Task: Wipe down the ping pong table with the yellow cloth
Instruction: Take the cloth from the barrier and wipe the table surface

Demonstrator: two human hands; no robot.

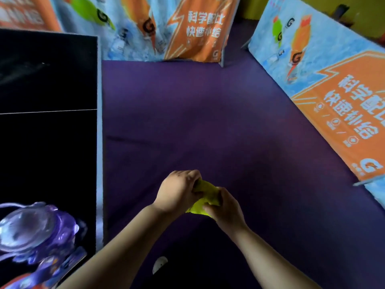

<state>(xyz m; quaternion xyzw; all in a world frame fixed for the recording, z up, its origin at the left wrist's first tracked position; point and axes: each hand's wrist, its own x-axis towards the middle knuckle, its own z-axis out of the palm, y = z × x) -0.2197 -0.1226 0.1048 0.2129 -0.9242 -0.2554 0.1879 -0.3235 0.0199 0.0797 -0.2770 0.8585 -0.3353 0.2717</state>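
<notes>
1. Both hands grasp the yellow cloth (205, 193): the left hand (179, 190) has its fingers curled over the upper end of the bunched fabric, and the right hand (226, 207) clenches the lower end, fingers wrapped round it
2. The cloth is wadded up between the two hands, which nearly touch; only a short stretch of yellow shows between and beneath them
3. It is held in the air, off the ping pong table (48, 142), out beyond the table's white-striped edge and above the purple floor (208, 122)
4. The table top is dark, with a thin white line running across it to that edge
5. A purple packet (39, 232) with a clear plastic bubble lies on the table by its near corner, close to the edge; its contents are too blurred to tell
6. Orange and pale blue banners (333, 90) stand on the floor, well apart from the hands
7. A small white object (160, 264) shows low down, beside the left forearm; what it is cannot be told
</notes>
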